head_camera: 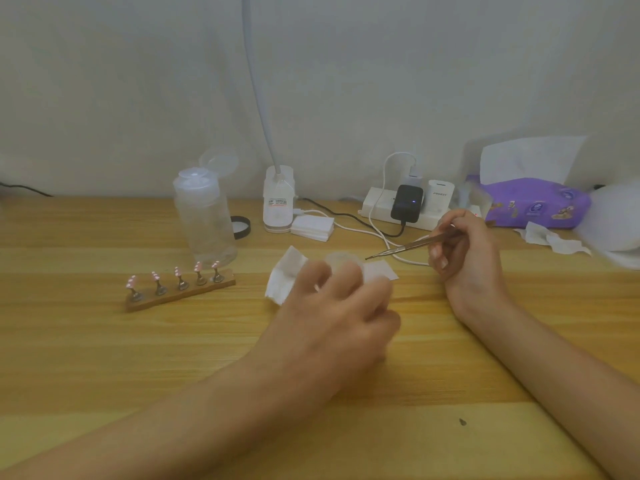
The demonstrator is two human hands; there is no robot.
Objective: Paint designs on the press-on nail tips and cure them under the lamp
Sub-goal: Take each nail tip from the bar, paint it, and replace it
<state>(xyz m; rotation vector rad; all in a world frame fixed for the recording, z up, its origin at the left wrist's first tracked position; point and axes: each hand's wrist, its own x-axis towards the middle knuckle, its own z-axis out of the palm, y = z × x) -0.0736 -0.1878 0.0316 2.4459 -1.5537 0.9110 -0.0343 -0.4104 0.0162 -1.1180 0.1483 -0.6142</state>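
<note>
1. Your table [104, 358] is pale wood with lengthwise grain. It runs back to a plain whitish wall [138, 81].
2. The nail tips [177, 271], pink, sit on five metal posts on a wooden stand [180, 294] left of centre. Just behind it is a clear bottle [204, 220] with its flip cap open.
3. A gooseneck lamp [278, 199] stands at the back edge, its neck rising out of view. A stack of white pads [312, 227] lies beside its base.
4. Further right, a power strip [377, 202] holds a black charger [407, 203]. Past it lies a purple tissue pack [533, 202].
5. Your right hand [464, 251] has its fingers curled, pinching the tweezers [405, 247], whose tips point left.
6. Your left hand [332, 313] is blurred over a white wipe [287, 275] and a small clear round object [341, 259]. I cannot tell whether its fingers grip anything.
</note>
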